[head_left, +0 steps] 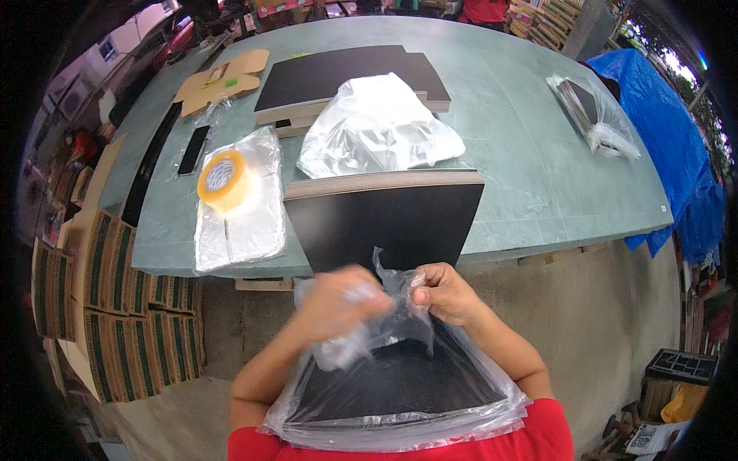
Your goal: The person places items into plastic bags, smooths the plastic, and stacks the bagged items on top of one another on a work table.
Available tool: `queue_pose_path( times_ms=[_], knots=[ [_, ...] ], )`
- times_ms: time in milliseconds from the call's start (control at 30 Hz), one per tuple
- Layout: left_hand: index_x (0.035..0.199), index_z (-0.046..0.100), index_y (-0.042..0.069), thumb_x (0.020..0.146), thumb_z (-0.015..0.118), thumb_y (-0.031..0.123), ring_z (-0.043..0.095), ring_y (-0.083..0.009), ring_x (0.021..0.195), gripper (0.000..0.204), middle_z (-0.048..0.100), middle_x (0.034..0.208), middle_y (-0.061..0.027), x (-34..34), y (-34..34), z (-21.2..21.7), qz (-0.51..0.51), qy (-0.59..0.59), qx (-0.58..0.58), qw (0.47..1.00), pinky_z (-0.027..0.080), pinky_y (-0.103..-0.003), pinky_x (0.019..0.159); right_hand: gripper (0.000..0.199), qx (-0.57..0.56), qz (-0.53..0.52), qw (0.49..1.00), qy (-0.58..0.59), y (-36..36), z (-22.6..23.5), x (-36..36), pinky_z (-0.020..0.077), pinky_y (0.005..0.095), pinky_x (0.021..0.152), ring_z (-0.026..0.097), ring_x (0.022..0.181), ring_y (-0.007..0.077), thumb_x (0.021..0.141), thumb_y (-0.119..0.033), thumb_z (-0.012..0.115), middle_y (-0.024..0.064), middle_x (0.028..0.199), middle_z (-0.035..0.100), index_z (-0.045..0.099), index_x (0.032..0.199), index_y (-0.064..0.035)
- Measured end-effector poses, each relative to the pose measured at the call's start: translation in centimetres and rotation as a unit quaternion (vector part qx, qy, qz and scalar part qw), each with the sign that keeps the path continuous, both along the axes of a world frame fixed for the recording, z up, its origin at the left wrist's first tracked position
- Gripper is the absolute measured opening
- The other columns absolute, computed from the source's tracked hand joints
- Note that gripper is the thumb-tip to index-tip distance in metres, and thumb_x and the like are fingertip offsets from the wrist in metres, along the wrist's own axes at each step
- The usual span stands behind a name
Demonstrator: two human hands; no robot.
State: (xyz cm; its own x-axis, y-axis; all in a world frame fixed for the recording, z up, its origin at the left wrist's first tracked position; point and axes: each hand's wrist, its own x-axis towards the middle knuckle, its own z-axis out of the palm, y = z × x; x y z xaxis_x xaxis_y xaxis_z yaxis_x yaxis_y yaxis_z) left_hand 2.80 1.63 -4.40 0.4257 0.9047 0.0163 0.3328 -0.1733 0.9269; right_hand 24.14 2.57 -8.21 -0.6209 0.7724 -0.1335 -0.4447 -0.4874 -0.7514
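Close to my body lies a clear plastic bag [477, 399] with a flat black panel [384, 384] inside it. My right hand [450, 296] pinches the bag's gathered open end between thumb and fingers. Blurred by motion, my left hand [346, 303] is curled at the same end, and bunched film smears along with it. Just beyond both hands, a thick stack of black panels [384, 219] tilts at the table's near edge, its pale layered edges facing up. The hands and film cover the lower part of that stack.
On the green table [538, 192] sit a white plastic bundle [380, 127], more black panels [338, 73], a tape roll [223, 180] on clear bags [238, 238], a black phone-like slab [194, 150], flattened cardboard [223, 81] and a bagged stack [588, 111]. Cartons [115, 307] stand left; blue tarp [669, 138] hangs right.
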Motion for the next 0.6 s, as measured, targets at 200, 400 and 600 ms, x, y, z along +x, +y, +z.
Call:
queue_pose_path(
  times_ms=[200, 400, 600],
  knots=[
    [0.066, 0.056, 0.005, 0.071, 0.063, 0.013, 0.047, -0.0052, 0.056, 0.012, 0.053, 0.059, 0.0013, -0.1, 0.0, -1.0, 0.034, -0.098, -0.053, 0.993, 0.037, -0.021, 0.049, 0.028, -0.04, -0.02, 0.988, 0.146, -0.4, -0.2, 0.1, 0.0438, 0.0251, 0.055, 0.054, 0.061, 0.0107, 0.072, -0.032, 0.064, 0.002, 0.071, 0.057, 0.055, 0.078, -0.0058],
    [0.068, 0.053, 0.003, 0.076, 0.059, 0.015, 0.048, -0.0075, 0.051, 0.015, 0.05, 0.056, 0.0001, -7.9, 1.0, 0.8, 0.307, -0.087, -0.04, 0.947, 0.039, -0.024, 0.045, 0.011, 0.022, -0.05, 0.998, -0.008, -0.5, 0.1, 2.0, 0.0429, 0.0242, 0.058, 0.053, 0.063, 0.0108, 0.079, -0.013, 0.058, 0.0035, 0.07, 0.056, 0.052, 0.078, -0.0041],
    [0.072, 0.058, 0.002, 0.071, 0.065, 0.014, 0.052, -0.0096, 0.063, 0.013, 0.058, 0.067, -0.0019, 2.3, 0.7, 2.1, -0.016, -0.071, -0.086, 0.994, 0.041, -0.025, 0.058, 0.015, -0.142, 0.022, 0.981, 0.129, 0.2, 1.0, -1.8, 0.04, 0.0197, 0.05, 0.051, 0.057, 0.0072, 0.077, -0.016, 0.06, 0.0011, 0.07, 0.055, 0.051, 0.083, -0.0048]
  ],
)
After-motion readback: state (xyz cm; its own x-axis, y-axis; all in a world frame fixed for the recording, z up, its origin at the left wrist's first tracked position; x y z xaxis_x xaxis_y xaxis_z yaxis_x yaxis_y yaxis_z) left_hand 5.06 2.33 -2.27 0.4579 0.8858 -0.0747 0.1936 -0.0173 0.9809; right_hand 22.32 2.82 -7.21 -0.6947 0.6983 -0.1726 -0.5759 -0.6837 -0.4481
